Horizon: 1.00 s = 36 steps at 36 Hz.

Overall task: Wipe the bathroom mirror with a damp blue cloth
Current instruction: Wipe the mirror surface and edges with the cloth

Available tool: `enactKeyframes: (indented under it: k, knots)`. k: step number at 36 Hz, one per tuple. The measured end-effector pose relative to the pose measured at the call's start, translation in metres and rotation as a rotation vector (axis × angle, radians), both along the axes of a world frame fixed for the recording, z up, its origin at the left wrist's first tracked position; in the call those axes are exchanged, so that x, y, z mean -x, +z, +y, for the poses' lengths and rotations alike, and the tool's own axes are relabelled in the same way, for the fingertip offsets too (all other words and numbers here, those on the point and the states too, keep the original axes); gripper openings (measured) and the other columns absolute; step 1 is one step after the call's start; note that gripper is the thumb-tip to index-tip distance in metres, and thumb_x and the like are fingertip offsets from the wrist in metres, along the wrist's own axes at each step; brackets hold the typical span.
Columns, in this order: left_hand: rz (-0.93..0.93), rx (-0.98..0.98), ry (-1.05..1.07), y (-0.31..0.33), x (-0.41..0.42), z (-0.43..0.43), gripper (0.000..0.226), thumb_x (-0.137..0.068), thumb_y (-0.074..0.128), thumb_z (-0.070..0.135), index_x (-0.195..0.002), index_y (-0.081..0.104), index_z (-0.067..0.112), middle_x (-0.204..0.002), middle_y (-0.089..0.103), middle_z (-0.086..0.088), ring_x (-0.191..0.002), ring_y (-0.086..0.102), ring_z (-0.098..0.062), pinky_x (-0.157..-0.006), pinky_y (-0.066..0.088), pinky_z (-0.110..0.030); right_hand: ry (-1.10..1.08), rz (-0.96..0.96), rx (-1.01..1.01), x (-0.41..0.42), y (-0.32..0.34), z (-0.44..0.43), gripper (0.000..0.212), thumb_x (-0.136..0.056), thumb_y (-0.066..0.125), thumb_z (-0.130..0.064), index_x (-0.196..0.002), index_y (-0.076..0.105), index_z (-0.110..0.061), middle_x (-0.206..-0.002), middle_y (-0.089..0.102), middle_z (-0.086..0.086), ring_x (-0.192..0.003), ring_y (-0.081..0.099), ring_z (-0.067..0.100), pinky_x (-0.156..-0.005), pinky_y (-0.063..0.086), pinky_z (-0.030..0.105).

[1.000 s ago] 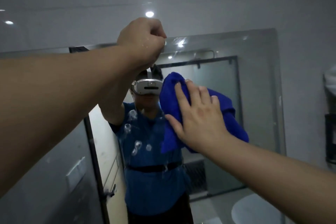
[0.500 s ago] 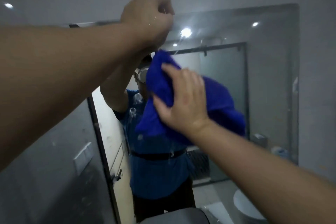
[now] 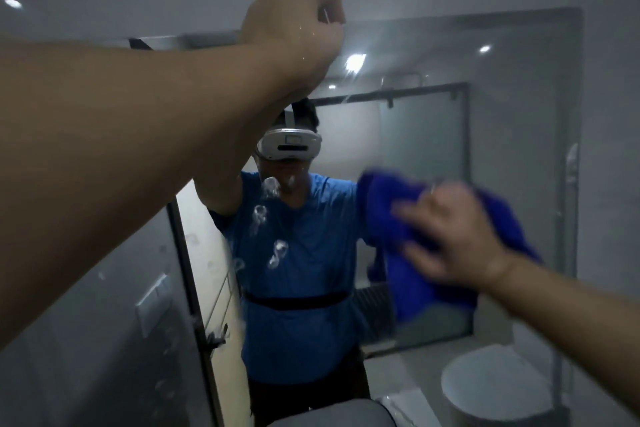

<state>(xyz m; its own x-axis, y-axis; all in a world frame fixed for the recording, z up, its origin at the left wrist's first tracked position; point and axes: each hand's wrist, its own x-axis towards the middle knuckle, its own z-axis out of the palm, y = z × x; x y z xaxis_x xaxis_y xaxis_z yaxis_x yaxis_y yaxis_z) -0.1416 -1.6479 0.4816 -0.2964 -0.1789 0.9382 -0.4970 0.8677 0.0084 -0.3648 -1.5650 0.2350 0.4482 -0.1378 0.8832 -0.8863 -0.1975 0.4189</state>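
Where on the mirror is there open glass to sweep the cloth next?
Free: the mirror upper right, above the blue cloth; lower right, below the right hand. Crowded: left, where the left hand and forearm cross.

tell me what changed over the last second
The right hand swept the blue cloth from over the reflected headset rightward and down across the mirror. The left hand stayed fisted at the mirror's top edge; the water spots remain.
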Motion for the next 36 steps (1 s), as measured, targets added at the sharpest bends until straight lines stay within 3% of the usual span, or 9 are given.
enactKeyframes:
  k: [4,6,10,15,21,25,28,32,36]
  knots:
    - [0.034,-0.044,-0.025,0.001,0.003,0.001,0.027,-0.077,0.058,0.028,-0.099,0.074,0.032,-0.097,0.071,0.009,-0.094,0.068,-0.019,-0.086,0.060,-0.044,-0.100,-0.527,0.345,-0.001,0.119,-0.007,0.044,-0.095,0.065,-0.045,-0.125,0.068,-0.013,-0.113,0.068,0.017,-0.105,0.061,0.035,-0.095,0.042,0.036]
    - [0.027,-0.055,-0.033,0.003,0.001,0.001,0.025,-0.078,0.060,0.031,-0.098,0.074,0.033,-0.097,0.072,0.010,-0.095,0.068,-0.019,-0.086,0.060,-0.046,-0.085,-0.690,0.346,-0.024,0.147,-0.013,0.048,-0.090,0.067,-0.046,-0.128,0.070,-0.017,-0.118,0.068,0.014,-0.111,0.062,0.032,-0.097,0.042,0.034]
    - [0.020,-0.083,-0.040,0.005,-0.003,0.003,0.025,-0.076,0.060,0.032,-0.095,0.075,0.034,-0.095,0.074,0.009,-0.095,0.071,-0.021,-0.087,0.061,-0.046,-0.141,-0.358,0.119,-0.081,0.109,-0.017,0.057,-0.084,0.070,-0.046,-0.133,0.069,-0.017,-0.113,0.066,0.016,-0.103,0.062,0.038,-0.090,0.051,0.049]
    - [0.031,-0.084,-0.045,0.003,-0.003,0.004,0.028,-0.074,0.059,0.030,-0.096,0.075,0.036,-0.101,0.072,0.013,-0.100,0.068,-0.017,-0.089,0.059,-0.039,-0.193,0.066,-0.140,-0.090,0.059,-0.009,0.058,-0.079,0.074,-0.051,-0.128,0.066,-0.021,-0.103,0.058,0.010,-0.093,0.052,0.030,-0.078,0.037,0.042]
    - [0.025,-0.098,-0.042,0.004,-0.004,0.005,0.030,-0.073,0.056,0.031,-0.095,0.074,0.037,-0.095,0.074,0.011,-0.094,0.071,-0.019,-0.087,0.060,-0.041,-0.259,-0.474,0.011,-0.105,0.086,-0.017,0.052,-0.081,0.069,-0.046,-0.128,0.060,-0.025,-0.107,0.058,0.011,-0.101,0.057,0.038,-0.087,0.046,0.049]
    - [0.005,-0.095,-0.038,0.005,-0.002,0.008,0.027,-0.076,0.058,0.029,-0.096,0.075,0.036,-0.101,0.072,0.012,-0.099,0.069,-0.018,-0.090,0.059,-0.040,-0.193,-0.017,-0.182,-0.130,0.006,-0.015,0.055,-0.081,0.075,-0.048,-0.130,0.063,-0.026,-0.109,0.056,0.007,-0.098,0.051,0.030,-0.081,0.036,0.042]
    - [-0.004,-0.093,-0.042,0.007,-0.005,0.007,0.024,-0.076,0.061,0.031,-0.095,0.075,0.036,-0.100,0.071,0.012,-0.098,0.068,-0.018,-0.090,0.059,-0.040,-0.174,0.079,-0.218,-0.107,0.001,-0.012,0.053,-0.082,0.076,-0.049,-0.129,0.066,-0.027,-0.104,0.057,0.005,-0.094,0.049,0.027,-0.080,0.034,0.041]
    - [-0.016,-0.071,-0.037,0.005,-0.005,0.007,0.017,-0.078,0.058,0.030,-0.088,0.069,0.038,-0.098,0.069,0.012,-0.096,0.068,-0.019,-0.088,0.058,-0.039,-0.208,-0.132,-0.084,-0.068,0.059,-0.005,0.055,-0.081,0.070,-0.045,-0.130,0.066,-0.020,-0.106,0.061,0.015,-0.096,0.060,0.039,-0.082,0.046,0.045]
    - [-0.028,-0.025,-0.012,0.004,-0.003,0.008,0.011,-0.081,0.056,0.031,-0.085,0.064,0.037,-0.099,0.067,0.010,-0.096,0.066,-0.022,-0.087,0.057,-0.040,-0.239,-0.527,0.125,-0.044,0.147,-0.001,0.059,-0.088,0.054,-0.050,-0.139,0.058,-0.021,-0.126,0.061,0.020,-0.119,0.057,0.043,-0.103,0.045,0.052]
